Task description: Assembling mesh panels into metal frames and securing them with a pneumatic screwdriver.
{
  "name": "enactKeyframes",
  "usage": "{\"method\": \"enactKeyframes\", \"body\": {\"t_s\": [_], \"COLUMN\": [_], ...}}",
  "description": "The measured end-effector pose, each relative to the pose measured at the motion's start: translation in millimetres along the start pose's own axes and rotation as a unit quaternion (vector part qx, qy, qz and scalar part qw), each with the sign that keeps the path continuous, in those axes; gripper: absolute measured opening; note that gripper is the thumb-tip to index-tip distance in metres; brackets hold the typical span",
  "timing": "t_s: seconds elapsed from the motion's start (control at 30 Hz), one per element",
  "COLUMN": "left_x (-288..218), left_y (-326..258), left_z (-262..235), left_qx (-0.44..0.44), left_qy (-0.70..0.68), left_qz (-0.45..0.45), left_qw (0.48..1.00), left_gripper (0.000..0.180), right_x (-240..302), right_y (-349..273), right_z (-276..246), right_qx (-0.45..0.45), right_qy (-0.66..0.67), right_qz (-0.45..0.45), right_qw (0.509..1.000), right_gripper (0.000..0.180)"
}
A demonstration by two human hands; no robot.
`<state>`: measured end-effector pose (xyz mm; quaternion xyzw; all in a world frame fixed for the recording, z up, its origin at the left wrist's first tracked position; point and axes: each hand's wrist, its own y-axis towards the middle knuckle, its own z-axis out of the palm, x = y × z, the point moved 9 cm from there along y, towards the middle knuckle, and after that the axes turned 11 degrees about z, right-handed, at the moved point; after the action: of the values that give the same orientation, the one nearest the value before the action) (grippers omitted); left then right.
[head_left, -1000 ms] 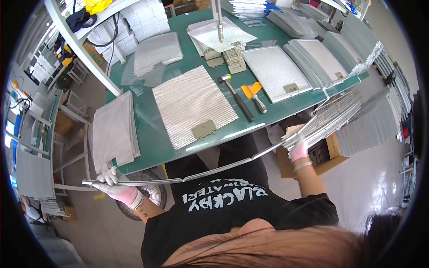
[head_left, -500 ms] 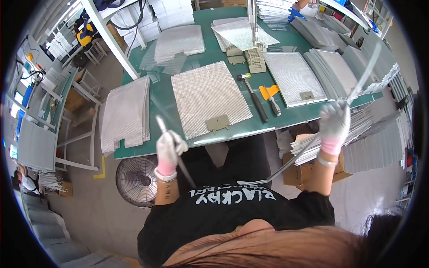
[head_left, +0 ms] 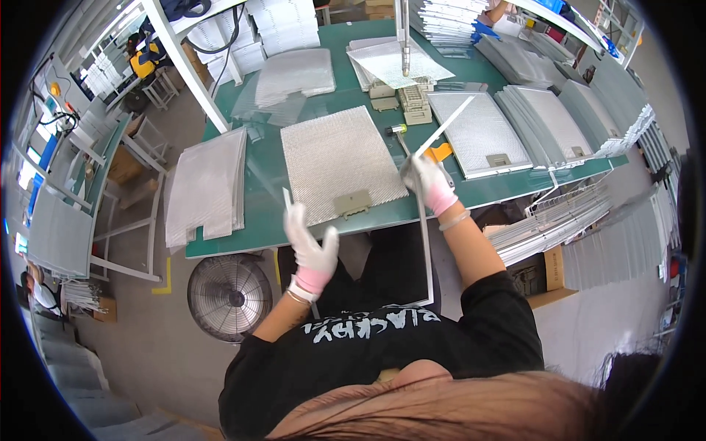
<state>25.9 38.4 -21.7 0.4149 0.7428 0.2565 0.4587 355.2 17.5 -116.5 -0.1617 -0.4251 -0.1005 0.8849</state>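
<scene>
My right hand (head_left: 428, 181), in a white glove with a pink cuff, is closed on a thin bent metal frame strip (head_left: 426, 257) by the front edge of the table. One end of the strip slants up over a framed panel; another length runs down to my lap and bends there. My left hand (head_left: 312, 246), gloved alike, has its fingers stretched and thumb apart, against the strip's left side, whose tip shows above the fingers. Between the hands and beyond lies a silvery mesh sheet (head_left: 342, 162) with a grey-green plastic clip plate (head_left: 352, 203) at its near edge.
A hammer (head_left: 397, 131) and an orange-bladed scraper (head_left: 440, 152) lie partly hidden by my right hand. A framed mesh panel (head_left: 482, 132) rests to their right. Mesh sheets (head_left: 209, 184) are stacked at left. A floor fan (head_left: 229, 298) stands below the table (head_left: 257, 239).
My right hand has swung left from the table's right side to the middle, bringing the metal strip with it. My left hand has shifted slightly right, and its fingers have straightened.
</scene>
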Motion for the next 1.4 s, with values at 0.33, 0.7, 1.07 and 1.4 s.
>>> {"method": "enactKeyframes", "body": {"t_s": [0.33, 0.7, 1.07, 1.4], "left_x": [-12, 30, 13, 47], "left_y": [-89, -113, -100, -9], "left_z": [155, 146, 113, 188], "left_qx": [-0.079, 0.148, 0.087, -0.105], "left_qy": [-0.690, -0.604, -0.653, -0.756], "left_qz": [-0.492, -0.565, -0.433, -0.435], "left_qw": [0.526, 0.542, 0.615, 0.478], "left_gripper": [0.034, 0.065, 0.044, 0.027], "right_x": [-59, -67, -75, -95], "right_y": [-136, -95, -119, -124], "right_z": [58, 103, 114, 86], "right_qx": [-0.142, -0.011, -0.048, 0.037], "right_qy": [-0.373, -0.313, -0.466, -0.031], "right_qz": [-0.042, -0.041, -0.096, 0.029], "right_qw": [0.916, 0.949, 0.878, 0.998], "right_gripper": [0.049, 0.055, 0.055, 0.054]}}
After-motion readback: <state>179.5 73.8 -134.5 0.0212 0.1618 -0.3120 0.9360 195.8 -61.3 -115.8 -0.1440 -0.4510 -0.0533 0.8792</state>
